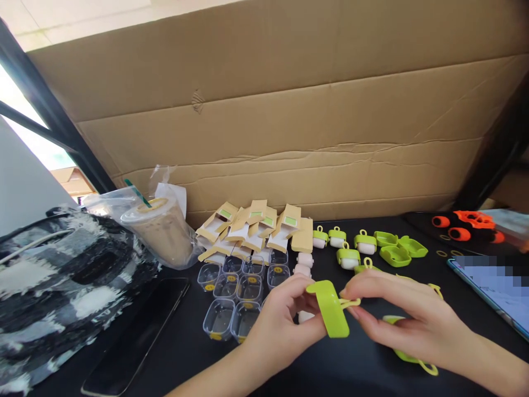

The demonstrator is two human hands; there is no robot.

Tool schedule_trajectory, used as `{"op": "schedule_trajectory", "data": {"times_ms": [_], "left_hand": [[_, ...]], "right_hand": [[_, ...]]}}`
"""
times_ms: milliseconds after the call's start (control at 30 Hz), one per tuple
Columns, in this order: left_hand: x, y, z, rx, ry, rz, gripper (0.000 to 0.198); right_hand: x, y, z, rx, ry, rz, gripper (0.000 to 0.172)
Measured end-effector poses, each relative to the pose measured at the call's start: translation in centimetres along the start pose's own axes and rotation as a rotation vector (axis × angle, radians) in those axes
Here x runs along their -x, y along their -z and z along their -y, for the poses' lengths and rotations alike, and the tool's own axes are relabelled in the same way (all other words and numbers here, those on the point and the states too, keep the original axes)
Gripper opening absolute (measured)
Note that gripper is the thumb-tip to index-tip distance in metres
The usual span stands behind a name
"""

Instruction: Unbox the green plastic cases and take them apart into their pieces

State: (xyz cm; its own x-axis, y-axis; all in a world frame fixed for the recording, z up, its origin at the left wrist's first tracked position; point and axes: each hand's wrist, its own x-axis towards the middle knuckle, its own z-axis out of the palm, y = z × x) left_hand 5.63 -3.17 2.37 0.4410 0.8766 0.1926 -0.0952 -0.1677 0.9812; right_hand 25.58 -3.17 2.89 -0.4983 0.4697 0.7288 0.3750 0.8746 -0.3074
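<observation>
Above the black table [363,364], a green cover [330,309] is pinched by the left hand [281,325]. Its yellow loop [350,302] (thin, bent) is pinched by the right hand [413,320], near clear boxes [231,292].

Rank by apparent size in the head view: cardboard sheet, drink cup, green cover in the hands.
1. cardboard sheet
2. drink cup
3. green cover, though it is nearest the camera, pinched by the left hand and right hand.

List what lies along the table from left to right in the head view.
Black-and-white bag → dark phone → bagged iced drink cup → clear plastic cases → left hand → green shell → right hand → tablet.
</observation>
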Motion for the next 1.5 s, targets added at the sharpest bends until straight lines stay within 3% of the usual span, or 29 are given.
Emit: {"op": "schedule_trajectory", "data": {"times_ms": [200,567,667,733,867,967,1067,1200,1300,1367,1433,1500], "left_hand": [[-0.2,0.2,0.2,-0.154,0.008,0.026,0.008],[-0.1,0.2,0.5,-0.118,0.063,0.038,0.010],[-0.3,0.2,0.6,-0.076,0.082,0.002,0.011],[-0.4,0.2,0.6,-0.062,0.095,-0.003,0.012],[-0.1,0.0,0.2,-0.166,0.062,0.056,0.012],[0.1,0.0,-0.1,-0.255,-0.014,0.049,0.007],[-0.2,0.5,-0.3,-0.158,-0.045,-0.023,0.009],[-0.4,1.0,-1.0,0.183,0.146,-0.034,0.012],[-0.2,0.6,-1.2,0.402,0.259,0.075,0.017],[-0.1,0.2,-1.1,0.454,0.287,0.090,0.022],[-0.1,0.0,-0.8,0.388,0.280,0.043,0.025],[-0.2,-0.1,-0.5,0.255,0.246,0.006,0.028]], "right_hand": [[0.8,0.0,-0.7,0.069,0.047,0.065,0.028],[1.2,-0.8,-0.5,0.128,0.044,0.022,0.023],[1.1,-0.6,-0.4,0.140,0.045,0.066,0.025],[0.9,-0.4,-0.2,0.136,0.001,0.104,0.030],[0.4,-0.3,0.2,0.193,-0.042,0.182,0.065],[0.4,-0.4,0.0,0.179,0.016,0.258,0.062],[0.5,-0.3,-0.4,0.117,-0.038,0.151,0.057],[0.7,-0.5,-0.7,-0.040,-0.252,-0.036,0.052],[0.9,-1.1,-0.6,-0.106,-0.269,0.030,0.048],[0.9,-1.4,-0.4,-0.079,-0.257,0.123,0.054],[0.8,-1.5,-0.4,-0.044,-0.232,0.142,0.066],[0.7,-1.4,-0.3,-0.024,-0.171,0.116,0.066]]}}
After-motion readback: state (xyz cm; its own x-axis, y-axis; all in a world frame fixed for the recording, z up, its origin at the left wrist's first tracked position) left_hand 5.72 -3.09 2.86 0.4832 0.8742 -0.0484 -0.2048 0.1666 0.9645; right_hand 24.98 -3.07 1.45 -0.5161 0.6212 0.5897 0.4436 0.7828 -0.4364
